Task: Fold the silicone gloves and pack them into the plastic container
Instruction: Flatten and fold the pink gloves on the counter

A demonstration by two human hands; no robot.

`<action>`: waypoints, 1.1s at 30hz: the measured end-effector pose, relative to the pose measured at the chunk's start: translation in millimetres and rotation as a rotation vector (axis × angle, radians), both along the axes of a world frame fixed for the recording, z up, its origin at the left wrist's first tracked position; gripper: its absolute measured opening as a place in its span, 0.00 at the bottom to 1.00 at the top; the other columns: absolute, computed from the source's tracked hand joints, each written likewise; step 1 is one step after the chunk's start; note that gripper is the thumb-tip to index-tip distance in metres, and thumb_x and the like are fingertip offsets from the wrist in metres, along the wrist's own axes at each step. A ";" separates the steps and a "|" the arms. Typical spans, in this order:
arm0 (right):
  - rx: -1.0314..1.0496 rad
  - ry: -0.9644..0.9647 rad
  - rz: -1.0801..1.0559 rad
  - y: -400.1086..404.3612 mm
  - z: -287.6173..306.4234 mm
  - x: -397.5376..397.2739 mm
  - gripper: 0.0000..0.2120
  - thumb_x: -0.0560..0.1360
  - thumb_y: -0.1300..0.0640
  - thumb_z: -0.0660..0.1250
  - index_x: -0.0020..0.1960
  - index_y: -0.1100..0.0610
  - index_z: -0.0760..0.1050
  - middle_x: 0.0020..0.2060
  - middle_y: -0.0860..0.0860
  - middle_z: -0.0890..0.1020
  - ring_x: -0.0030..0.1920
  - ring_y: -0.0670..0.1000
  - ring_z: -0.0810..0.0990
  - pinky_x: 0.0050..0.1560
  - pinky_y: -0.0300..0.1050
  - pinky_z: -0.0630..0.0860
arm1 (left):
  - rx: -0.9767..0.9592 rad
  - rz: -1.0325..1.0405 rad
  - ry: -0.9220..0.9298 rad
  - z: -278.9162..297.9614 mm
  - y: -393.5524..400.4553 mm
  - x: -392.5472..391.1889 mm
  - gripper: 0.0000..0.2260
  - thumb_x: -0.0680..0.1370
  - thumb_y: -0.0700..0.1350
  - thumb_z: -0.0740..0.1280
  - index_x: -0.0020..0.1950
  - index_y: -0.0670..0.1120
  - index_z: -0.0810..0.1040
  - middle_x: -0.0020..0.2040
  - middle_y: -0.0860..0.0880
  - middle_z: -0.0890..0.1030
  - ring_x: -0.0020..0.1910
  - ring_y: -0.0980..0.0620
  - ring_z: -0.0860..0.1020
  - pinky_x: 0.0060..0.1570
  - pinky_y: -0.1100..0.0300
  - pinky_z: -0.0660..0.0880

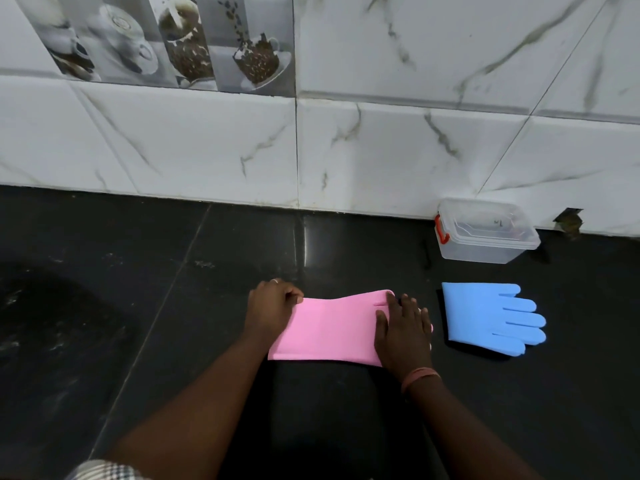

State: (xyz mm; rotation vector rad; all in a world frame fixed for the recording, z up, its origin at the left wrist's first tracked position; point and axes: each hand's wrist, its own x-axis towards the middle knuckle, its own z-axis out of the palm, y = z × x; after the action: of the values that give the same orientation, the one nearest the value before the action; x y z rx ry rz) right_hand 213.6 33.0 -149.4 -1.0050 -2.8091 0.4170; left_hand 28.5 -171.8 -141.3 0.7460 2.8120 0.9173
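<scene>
A pink silicone glove [332, 327] lies flat on the black counter in front of me, cuff to the left. My left hand [272, 304] pinches the cuff's far left corner. My right hand [403, 330] rests flat, fingers spread, on the glove's finger end and hides most of those fingers. To the right lies a blue silicone glove [485, 315], flat, its fingers pointing right. Behind the blue glove stands a clear plastic container [485, 233] with a red latch, lid on, against the wall.
The black stone counter [173, 306] runs to a white marble-tiled wall [381, 150] at the back. A darker recess shows at the left [52, 323]. A small hole in the wall sits right of the container [568, 223].
</scene>
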 end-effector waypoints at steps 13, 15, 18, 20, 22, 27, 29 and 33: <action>-0.432 0.214 -0.268 30.8 17.1 -39.9 0.06 0.75 0.50 0.68 0.41 0.45 0.73 0.45 0.44 0.81 0.53 0.52 0.79 0.62 0.63 0.73 | 0.176 -0.148 -0.014 -7.8 -13.4 0.7 0.02 0.74 0.43 0.78 0.46 0.49 0.89 0.41 0.63 0.81 0.44 0.67 0.79 0.49 0.65 0.74; -0.467 0.239 -0.275 33.5 14.0 -39.9 0.07 0.74 0.51 0.69 0.39 0.45 0.73 0.42 0.43 0.80 0.50 0.52 0.79 0.59 0.63 0.75 | 0.169 -0.137 -0.031 -6.6 -16.3 -0.7 0.02 0.74 0.44 0.78 0.46 0.50 0.89 0.41 0.63 0.82 0.45 0.71 0.78 0.48 0.75 0.69; -0.513 0.201 -0.310 36.9 15.4 -39.6 0.06 0.73 0.47 0.67 0.39 0.47 0.75 0.42 0.45 0.80 0.51 0.53 0.79 0.60 0.64 0.75 | 0.178 -0.095 -0.037 -7.7 -15.5 0.6 0.02 0.74 0.44 0.78 0.44 0.52 0.89 0.40 0.62 0.82 0.45 0.72 0.77 0.46 0.76 0.68; -0.529 0.141 -0.331 38.8 19.9 -41.6 0.09 0.73 0.45 0.64 0.38 0.49 0.75 0.44 0.49 0.81 0.53 0.56 0.78 0.62 0.63 0.73 | 0.197 -0.063 -0.048 -6.6 -13.2 3.5 0.03 0.74 0.43 0.78 0.42 0.51 0.89 0.38 0.63 0.80 0.45 0.72 0.77 0.44 0.78 0.66; -0.504 0.098 -0.341 36.8 25.2 -43.3 0.10 0.73 0.45 0.62 0.40 0.50 0.76 0.48 0.52 0.80 0.57 0.58 0.77 0.65 0.62 0.70 | 0.220 -0.046 -0.052 -6.0 -10.1 4.7 0.03 0.73 0.42 0.78 0.41 0.50 0.89 0.37 0.62 0.80 0.45 0.71 0.78 0.44 0.79 0.67; -0.206 0.006 -0.308 23.2 24.2 -38.2 0.08 0.76 0.46 0.63 0.51 0.49 0.75 0.56 0.53 0.76 0.60 0.58 0.73 0.64 0.59 0.65 | 0.225 0.004 -0.049 -13.8 -6.7 7.8 0.04 0.73 0.49 0.76 0.44 0.51 0.90 0.41 0.56 0.81 0.43 0.59 0.80 0.46 0.61 0.76; -0.058 -0.006 -0.273 16.8 20.4 -35.4 0.10 0.77 0.45 0.62 0.53 0.49 0.74 0.55 0.53 0.76 0.58 0.57 0.74 0.62 0.58 0.66 | 0.199 0.020 -0.019 -20.4 -8.5 12.4 0.08 0.74 0.51 0.74 0.49 0.51 0.90 0.44 0.53 0.82 0.44 0.53 0.80 0.48 0.53 0.79; 0.176 0.068 -0.182 4.1 21.8 -35.6 0.11 0.78 0.48 0.63 0.57 0.51 0.76 0.55 0.54 0.78 0.58 0.57 0.75 0.61 0.58 0.66 | 0.112 0.055 0.071 -15.6 -8.9 18.2 0.11 0.77 0.52 0.73 0.56 0.51 0.88 0.53 0.49 0.84 0.52 0.48 0.81 0.55 0.51 0.79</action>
State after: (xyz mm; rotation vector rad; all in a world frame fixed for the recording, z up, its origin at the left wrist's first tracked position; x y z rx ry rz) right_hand 178.1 37.1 -127.5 -1.1698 -2.6104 0.1765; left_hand 46.7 -180.7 -156.9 0.7316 2.8762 1.0860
